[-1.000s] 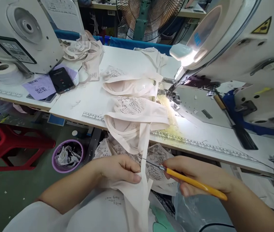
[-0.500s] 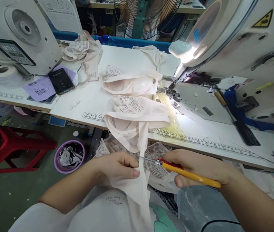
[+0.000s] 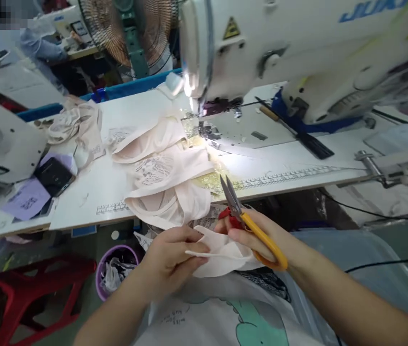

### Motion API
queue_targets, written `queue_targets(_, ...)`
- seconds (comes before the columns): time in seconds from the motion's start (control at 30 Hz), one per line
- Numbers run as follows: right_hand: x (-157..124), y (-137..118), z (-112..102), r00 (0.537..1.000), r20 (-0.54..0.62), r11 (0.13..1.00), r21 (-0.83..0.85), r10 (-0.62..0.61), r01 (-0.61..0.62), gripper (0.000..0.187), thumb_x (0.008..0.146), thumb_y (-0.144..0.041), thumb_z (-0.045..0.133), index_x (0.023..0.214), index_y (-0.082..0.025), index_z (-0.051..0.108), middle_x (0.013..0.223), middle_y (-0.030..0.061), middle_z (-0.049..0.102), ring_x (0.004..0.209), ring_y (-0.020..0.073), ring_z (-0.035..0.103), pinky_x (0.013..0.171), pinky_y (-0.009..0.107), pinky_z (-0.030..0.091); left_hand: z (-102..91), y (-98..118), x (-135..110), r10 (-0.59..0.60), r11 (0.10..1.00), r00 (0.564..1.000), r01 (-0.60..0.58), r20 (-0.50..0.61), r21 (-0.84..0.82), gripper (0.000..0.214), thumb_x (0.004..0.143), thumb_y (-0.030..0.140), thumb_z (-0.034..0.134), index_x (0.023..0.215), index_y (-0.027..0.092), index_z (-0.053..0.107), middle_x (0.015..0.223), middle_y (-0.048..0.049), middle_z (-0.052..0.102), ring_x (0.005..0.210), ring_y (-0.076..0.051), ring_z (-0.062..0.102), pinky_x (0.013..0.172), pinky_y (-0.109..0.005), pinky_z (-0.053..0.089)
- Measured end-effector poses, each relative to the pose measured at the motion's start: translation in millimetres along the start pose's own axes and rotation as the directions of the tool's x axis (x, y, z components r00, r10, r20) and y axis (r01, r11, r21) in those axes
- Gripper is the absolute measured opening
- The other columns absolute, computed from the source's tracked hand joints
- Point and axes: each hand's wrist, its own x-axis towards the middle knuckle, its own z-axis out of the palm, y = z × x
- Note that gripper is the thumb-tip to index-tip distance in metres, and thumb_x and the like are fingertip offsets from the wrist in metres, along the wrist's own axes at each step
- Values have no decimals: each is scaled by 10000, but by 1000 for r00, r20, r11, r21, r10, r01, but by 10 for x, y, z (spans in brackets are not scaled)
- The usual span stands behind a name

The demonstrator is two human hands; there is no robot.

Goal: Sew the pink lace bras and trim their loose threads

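One fabric piece (image 3: pixel 222 257), one pair of snips (image 3: pixel 247 222), both held.
Before the sewing machine (image 3: pixel 297 53), my left hand (image 3: pixel 170 259) pinches the fabric piece; my right hand (image 3: pixel 274 231), curled tight, grips the snips.

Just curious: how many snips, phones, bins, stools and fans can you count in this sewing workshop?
Yellow-handled metal thread snips, in the right hand, beside pale pink fabric pinched by the left hand: 1
Black flat phone: 1
Round purple plastic bin: 1
Red plastic stool: 1
Round wire-caged fan: 1
Total: 5
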Motion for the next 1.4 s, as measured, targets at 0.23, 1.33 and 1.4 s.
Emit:
queue_targets(0.23,6,-21,80,967,156,975,-132,200,-180,248,659,-299,675,722,-209,452,625,-44,476,502,106,441,419,204,331,47,146,73,279,900,950,-310,139,307,241,834,75,467,1051,97,567,945,-167,653,819,-202,628,667,-313,535)
queue_targets(1.33,-121,216,150,923,265,918,207,281,-339,270,603,-182,691,719,-188,447,646,-68,484,567,95,473,543,232,413,257,124,-40,237,933,966,-196,-107,301,226,833,100,507,1038,141,593,961,-125,685,862,-176,657,724,-276,552)
queue_targets(1.4,-97,218,187,909,251,931,70,332,-359,252,594,-130,657,698,-191,436,637,-65,505,584,109,487,542,231,413,266,143,-5,273,924,960,-245,-59,295,222,844,95,478,1031,125,593,933,-141,690,824,-182,659,691,-291,549)
